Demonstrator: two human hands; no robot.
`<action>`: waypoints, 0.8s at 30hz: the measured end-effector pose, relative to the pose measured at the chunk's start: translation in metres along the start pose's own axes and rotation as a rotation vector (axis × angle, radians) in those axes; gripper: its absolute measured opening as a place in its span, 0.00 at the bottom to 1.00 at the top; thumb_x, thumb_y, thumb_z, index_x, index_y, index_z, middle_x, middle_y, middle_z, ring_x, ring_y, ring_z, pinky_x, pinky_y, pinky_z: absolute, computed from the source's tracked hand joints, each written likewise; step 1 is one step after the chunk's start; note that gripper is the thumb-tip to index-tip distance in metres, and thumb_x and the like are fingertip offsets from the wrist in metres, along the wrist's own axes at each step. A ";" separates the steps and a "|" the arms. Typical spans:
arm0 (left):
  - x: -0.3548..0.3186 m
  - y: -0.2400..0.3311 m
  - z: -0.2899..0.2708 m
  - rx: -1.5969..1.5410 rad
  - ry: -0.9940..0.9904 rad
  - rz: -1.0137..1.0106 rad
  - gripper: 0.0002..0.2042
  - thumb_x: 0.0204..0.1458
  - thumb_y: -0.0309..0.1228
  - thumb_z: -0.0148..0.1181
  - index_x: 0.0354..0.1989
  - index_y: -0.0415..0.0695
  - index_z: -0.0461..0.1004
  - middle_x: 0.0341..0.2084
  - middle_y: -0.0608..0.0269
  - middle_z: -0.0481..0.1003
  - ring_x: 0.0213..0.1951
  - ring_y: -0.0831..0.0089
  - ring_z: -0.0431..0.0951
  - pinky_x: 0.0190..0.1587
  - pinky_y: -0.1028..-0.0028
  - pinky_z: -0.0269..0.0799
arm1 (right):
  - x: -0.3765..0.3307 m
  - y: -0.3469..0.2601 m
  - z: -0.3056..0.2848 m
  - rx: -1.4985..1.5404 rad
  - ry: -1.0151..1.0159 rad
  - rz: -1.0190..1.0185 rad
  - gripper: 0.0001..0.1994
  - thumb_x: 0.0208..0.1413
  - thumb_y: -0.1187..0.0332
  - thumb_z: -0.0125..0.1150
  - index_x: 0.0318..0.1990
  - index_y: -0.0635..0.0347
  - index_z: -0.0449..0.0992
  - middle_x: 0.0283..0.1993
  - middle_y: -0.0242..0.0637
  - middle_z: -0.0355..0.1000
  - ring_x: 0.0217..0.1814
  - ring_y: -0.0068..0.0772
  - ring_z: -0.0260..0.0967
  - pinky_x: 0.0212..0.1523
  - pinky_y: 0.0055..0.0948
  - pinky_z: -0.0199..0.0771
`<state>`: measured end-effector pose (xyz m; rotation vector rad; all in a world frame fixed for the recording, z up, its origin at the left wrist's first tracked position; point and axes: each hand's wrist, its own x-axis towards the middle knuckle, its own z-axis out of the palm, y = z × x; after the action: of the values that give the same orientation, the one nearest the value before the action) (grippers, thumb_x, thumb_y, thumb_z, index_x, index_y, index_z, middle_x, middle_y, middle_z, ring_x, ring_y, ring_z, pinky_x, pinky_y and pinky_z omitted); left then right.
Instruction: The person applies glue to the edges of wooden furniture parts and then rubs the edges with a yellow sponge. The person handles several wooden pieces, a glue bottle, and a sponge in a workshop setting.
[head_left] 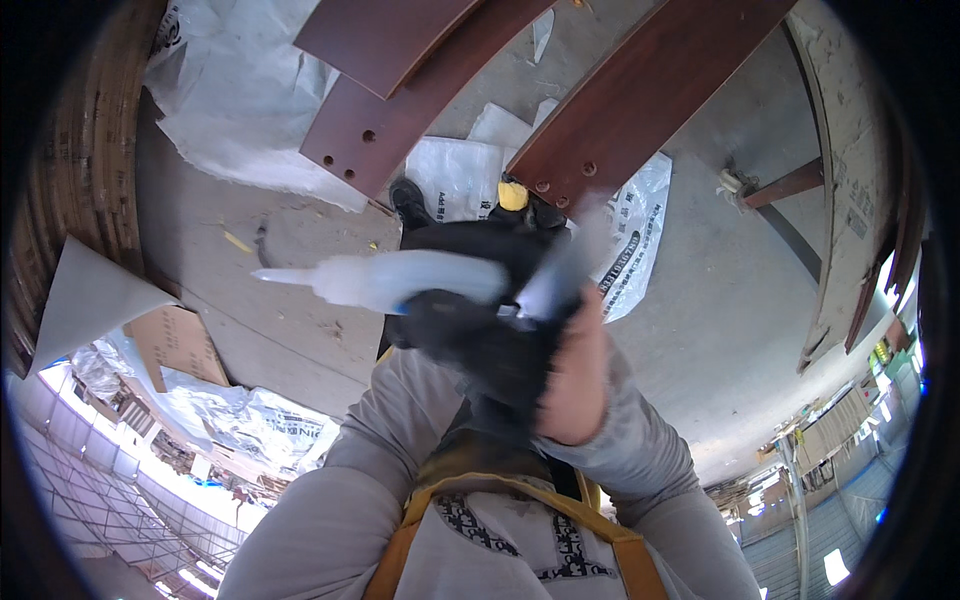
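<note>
My left hand (437,333), in a black glove, is closed around a white bottle (415,278) with a long tapered nozzle that points left. Close against it, my right hand (525,350) also shows as dark and gloved, with a strip of bare wrist below. Motion smears its fingers, and the two hands overlap. A pale, blurred object (567,262) sticks up beside the right hand; its kind is unclear. Beyond the hands, a reddish-brown board (640,105) with round holes near its end reaches toward my feet.
More reddish-brown boards (345,130) with holes lie at the upper left. Plastic sheeting (240,100) covers part of the concrete floor. Long stacked boards (85,170) line the left side. At right stands a pale curved panel (850,190) by a brown strut (785,185).
</note>
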<state>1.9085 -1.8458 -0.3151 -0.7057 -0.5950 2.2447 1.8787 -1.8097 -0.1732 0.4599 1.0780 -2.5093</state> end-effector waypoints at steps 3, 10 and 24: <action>-0.006 0.001 0.003 0.012 -0.004 0.020 0.21 0.53 0.52 0.53 0.42 0.47 0.72 0.31 0.62 0.72 0.30 0.71 0.73 0.32 0.74 0.69 | 0.018 -0.011 -0.002 0.364 0.063 0.033 0.19 0.60 0.60 0.51 0.50 0.67 0.68 0.41 0.45 0.73 0.37 0.32 0.73 0.40 0.27 0.75; 0.004 0.009 0.008 -0.060 -0.182 0.076 0.20 0.53 0.52 0.53 0.42 0.48 0.71 0.30 0.64 0.71 0.31 0.71 0.72 0.34 0.73 0.68 | 0.030 -0.028 -0.037 0.344 0.260 0.012 0.19 0.61 0.58 0.51 0.53 0.62 0.68 0.41 0.41 0.73 0.39 0.32 0.72 0.39 0.28 0.74; -0.002 0.016 0.010 0.034 0.058 -0.027 0.20 0.50 0.58 0.52 0.31 0.54 0.73 0.12 0.77 0.63 0.11 0.82 0.61 0.14 0.82 0.57 | 0.075 -0.071 -0.107 -0.485 0.290 -0.007 0.16 0.58 0.61 0.57 0.50 0.60 0.72 0.35 0.40 0.75 0.24 0.23 0.68 0.25 0.19 0.65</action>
<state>1.8962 -1.8599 -0.3164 -0.7391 -0.5336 2.1963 1.7967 -1.7002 -0.2311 0.6825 1.7369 -2.1177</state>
